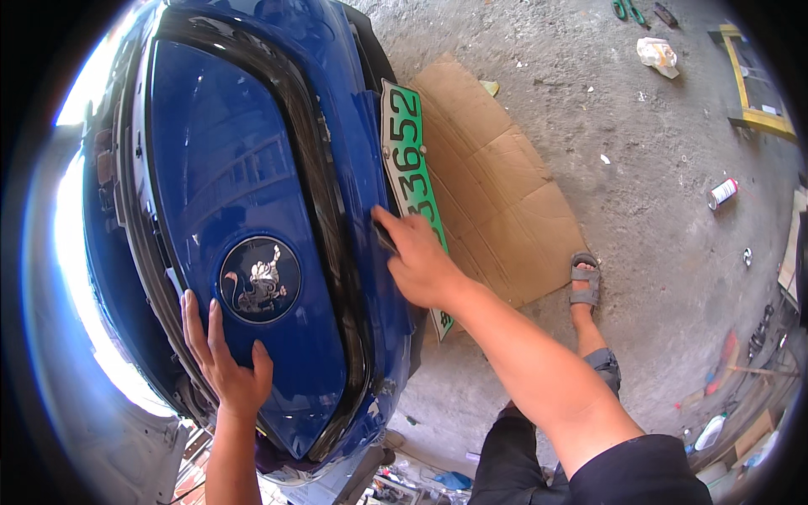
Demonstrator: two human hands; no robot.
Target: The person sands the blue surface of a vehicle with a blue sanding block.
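Observation:
A blue car's front (223, 126) fills the left half, with a black trim strip (307, 168) and a round emblem (259, 279). My left hand (227, 358) rests on the blue panel left of the emblem, fingers spread, fingertips near the panel's seam. My right hand (421, 261) grips a small dark flat object (385, 239), mostly hidden by my fingers, against the blue bumper (362, 151) beside a green-and-white licence plate (404, 135); my index finger points along the bumper.
A cardboard sheet (505, 194) lies on the concrete floor (614, 126), right of the car. A spray can (721, 193), crumpled white wrapper (656, 56), scissors (627, 10) and yellow frame (749, 109) lie further right. My sandalled foot (585, 282) is at the cardboard's edge.

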